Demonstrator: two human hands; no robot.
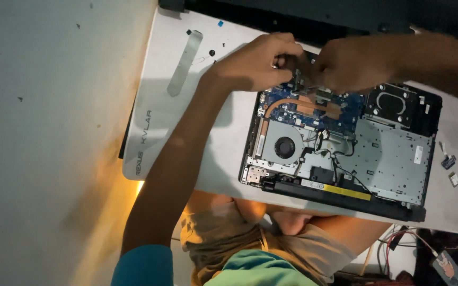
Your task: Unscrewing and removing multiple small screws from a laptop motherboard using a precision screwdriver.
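Note:
An opened laptop (pixel 393 159) lies on a white mat (pixel 160 106) with its bottom cover off. Its blue circuit board (pixel 287 108), copper heat pipe (pixel 292 101), round fan (pixel 284 147) and long black battery with a yellow label (pixel 345 193) are exposed. My left hand (pixel 253 63) and my right hand (pixel 353 66) meet over the board's far edge. Both pinch a small dark part (pixel 298 77) between their fingertips. The part is mostly hidden by the fingers.
A grey strip (pixel 184 63) and small dark screws (pixel 211 53) lie on the mat's far left. Two small loose parts (pixel 449 161) sit right of the laptop. Cables (pixel 404 238) hang at the near right. A grey surface (pixel 43 132) spreads to the left.

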